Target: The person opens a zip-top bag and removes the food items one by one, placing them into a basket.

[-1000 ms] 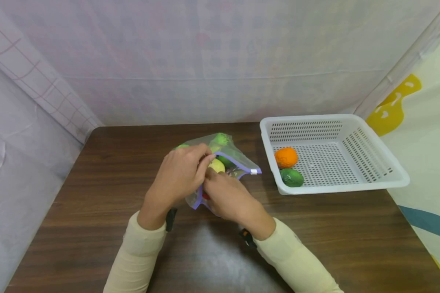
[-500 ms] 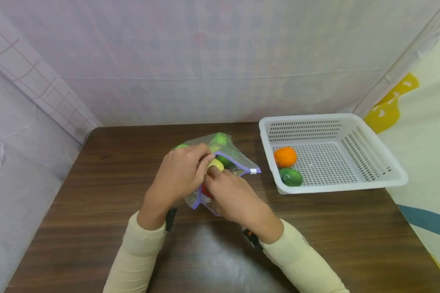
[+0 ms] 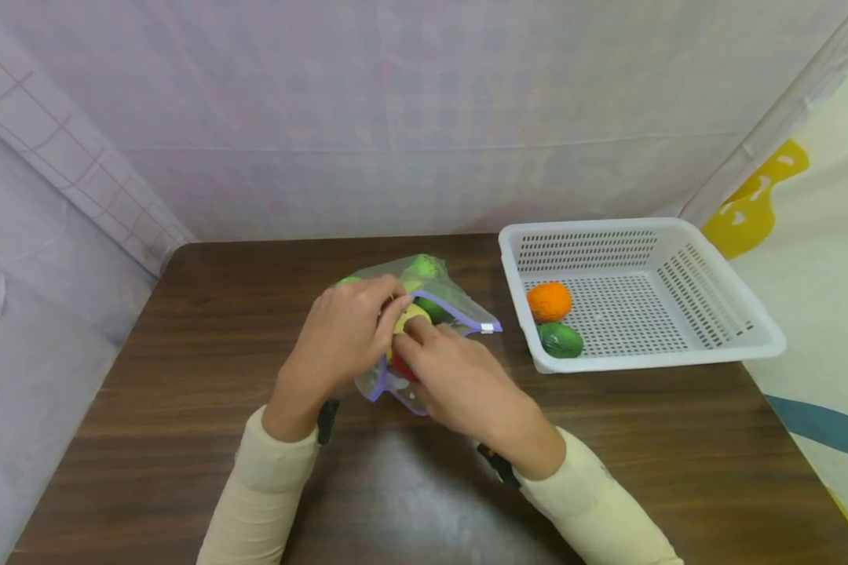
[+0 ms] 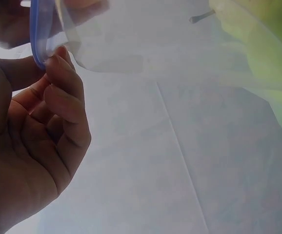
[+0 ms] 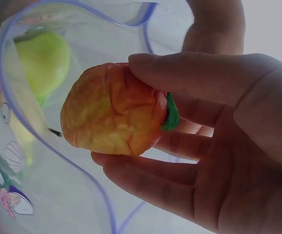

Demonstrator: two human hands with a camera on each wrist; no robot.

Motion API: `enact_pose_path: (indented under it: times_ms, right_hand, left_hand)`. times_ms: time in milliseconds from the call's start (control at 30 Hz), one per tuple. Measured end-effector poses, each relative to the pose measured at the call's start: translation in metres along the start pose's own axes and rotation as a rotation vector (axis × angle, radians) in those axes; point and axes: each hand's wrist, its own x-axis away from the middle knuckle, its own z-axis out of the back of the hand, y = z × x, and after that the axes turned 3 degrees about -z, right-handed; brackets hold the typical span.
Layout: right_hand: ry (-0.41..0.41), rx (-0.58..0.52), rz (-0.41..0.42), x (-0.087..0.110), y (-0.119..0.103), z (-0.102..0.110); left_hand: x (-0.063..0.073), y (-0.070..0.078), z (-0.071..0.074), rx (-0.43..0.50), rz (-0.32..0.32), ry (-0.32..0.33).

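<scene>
The counter (image 3: 184, 377), brown and wood-grained, spans the lower frame. At right stands a rigid white plastic basket (image 3: 629, 318), rectangular, with slotted walls and a perforated floor. At centre lies a clear, limp plastic zip bag (image 3: 454, 294), its mouth edged by a purple rim (image 3: 462, 317).

The left hand (image 3: 342, 329) pinches the rim between thumb and fingers. The right hand (image 3: 462, 380) holds a peach-shaped fruit (image 5: 114, 109) between thumb and fingers at the mouth; its depth cannot be told.

Step in hand, as judged: loading the peach-shaped fruit into the bag. The next move calls for holding the mouth apart with the left hand, lowering the fruit past the rim, then releasing the right-hand grip.

The peach-shaped fruit is rounded, red and yellow, with a creased surface and a green leaf. A smooth light green fruit (image 5: 46, 63) sits inside the bag. At the basket's left end, a round, rough-skinned orange (image 3: 550, 302) lies just above a glossy, oval dark green fruit (image 3: 561, 340). A small white slider (image 3: 487, 327) sits at the bag's right corner.
</scene>
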Motion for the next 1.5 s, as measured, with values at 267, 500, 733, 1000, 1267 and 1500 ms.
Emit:
enact_pose_path:
  times_ms: [267, 500, 733, 1000, 1267, 1500]
  right_hand:
    - [0.071, -0.022, 0.047, 0.009, 0.001, 0.014]
    - [0.131, -0.021, 0.073, 0.017, 0.003, 0.025]
    - [0.151, -0.046, 0.072, 0.022, 0.007, 0.037]
    - [0.207, -0.082, 0.040, 0.024, 0.024, 0.060]
    - [0.224, -0.129, 0.003, 0.021, 0.047, 0.074]
    - [0.119, -0.072, -0.100, 0.001, 0.070, 0.081]
  left_hand:
    - [0.000, -0.001, 0.001, 0.005, 0.006, -0.007]
    - [0.000, -0.002, 0.002, 0.006, -0.001, -0.012]
    - [0.000, -0.002, 0.003, 0.002, 0.002, -0.023]
    - [0.000, -0.004, 0.003, 0.005, -0.007, -0.011]
    - [0.000, -0.003, 0.003, 0.007, -0.017, 0.016]
    - [0.001, -0.003, 0.003, 0.025, -0.022, 0.011]
